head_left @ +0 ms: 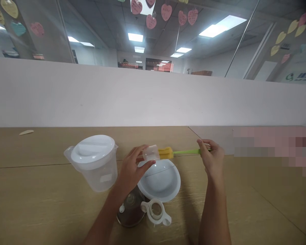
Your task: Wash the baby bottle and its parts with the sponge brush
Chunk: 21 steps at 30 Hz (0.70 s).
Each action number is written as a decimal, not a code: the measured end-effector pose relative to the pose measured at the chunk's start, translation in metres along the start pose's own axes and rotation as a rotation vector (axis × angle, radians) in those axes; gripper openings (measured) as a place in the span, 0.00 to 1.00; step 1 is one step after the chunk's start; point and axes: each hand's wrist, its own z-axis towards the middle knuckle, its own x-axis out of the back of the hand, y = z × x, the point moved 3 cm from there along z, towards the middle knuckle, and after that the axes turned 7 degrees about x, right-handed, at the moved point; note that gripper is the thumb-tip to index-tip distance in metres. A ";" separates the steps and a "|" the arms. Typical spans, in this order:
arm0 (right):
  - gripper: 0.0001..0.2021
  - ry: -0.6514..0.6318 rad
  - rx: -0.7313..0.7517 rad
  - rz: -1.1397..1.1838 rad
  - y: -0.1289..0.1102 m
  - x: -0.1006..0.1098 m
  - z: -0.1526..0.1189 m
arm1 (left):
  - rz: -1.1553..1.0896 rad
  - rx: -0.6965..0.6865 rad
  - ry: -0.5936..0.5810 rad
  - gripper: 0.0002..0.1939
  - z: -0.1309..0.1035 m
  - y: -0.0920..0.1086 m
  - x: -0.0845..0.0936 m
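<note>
My left hand (134, 166) is wrapped round a small clear cup (151, 153), tipped on its side above a white plate (159, 180). In my right hand (211, 153) is the thin green handle (186, 152) of a brush-like tool, pinched near its end. The tool's yellow head (165, 153) meets the mouth of the cup; whether it reaches inside is hard to tell. Below the plate is a small white piece with two side tabs (156, 210). A dark glass lid (131, 207) lies partly under my left forearm.
A translucent pitcher with a white lid (93, 153) stands on the wooden table (40, 204) at the left. A flat pale piece (27, 132) lies at the back left. Behind the table rises a white partition (142, 98) with glass above.
</note>
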 end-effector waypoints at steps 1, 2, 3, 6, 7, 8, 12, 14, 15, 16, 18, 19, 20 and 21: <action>0.18 0.034 0.004 0.022 0.000 -0.001 0.000 | -0.012 0.013 -0.021 0.21 -0.001 0.001 0.000; 0.18 0.064 -0.002 0.054 -0.001 -0.002 0.000 | -0.011 0.023 -0.048 0.22 -0.001 0.001 -0.001; 0.18 0.089 -0.017 0.095 -0.001 -0.004 -0.001 | 0.005 0.030 -0.080 0.22 -0.001 0.001 -0.003; 0.17 0.107 -0.064 0.212 -0.006 -0.006 -0.005 | 0.098 0.049 -0.124 0.23 0.000 -0.006 -0.008; 0.17 0.093 -0.076 0.231 -0.008 -0.007 -0.006 | 0.125 0.052 -0.118 0.24 0.001 -0.009 -0.008; 0.17 0.061 -0.089 0.234 -0.009 -0.007 -0.007 | 0.145 0.052 -0.107 0.26 0.002 -0.011 -0.008; 0.17 -0.063 -0.110 0.153 -0.008 -0.006 -0.007 | 0.142 0.060 -0.084 0.30 0.003 -0.015 -0.003; 0.17 -0.070 -0.101 0.126 -0.006 -0.003 -0.006 | 0.119 0.081 -0.080 0.30 0.002 -0.015 -0.001; 0.17 -0.074 -0.097 0.113 -0.005 -0.002 -0.006 | 0.110 0.090 -0.078 0.30 0.002 -0.015 0.000; 0.17 -0.093 -0.100 0.096 -0.004 -0.001 -0.006 | 0.102 0.097 -0.074 0.29 0.002 -0.014 0.000; 0.17 -0.169 -0.123 0.055 -0.004 -0.002 -0.006 | 0.073 0.098 -0.061 0.27 0.002 -0.014 -0.001; 0.17 -0.200 -0.136 0.038 -0.005 -0.003 -0.006 | 0.046 0.098 -0.057 0.26 0.002 -0.013 -0.001; 0.17 -0.214 -0.145 0.026 -0.006 -0.004 -0.007 | 0.013 0.101 -0.061 0.25 0.003 -0.013 -0.002; 0.18 -0.212 -0.147 0.018 -0.007 -0.004 -0.007 | -0.027 0.109 -0.072 0.25 0.003 -0.012 -0.003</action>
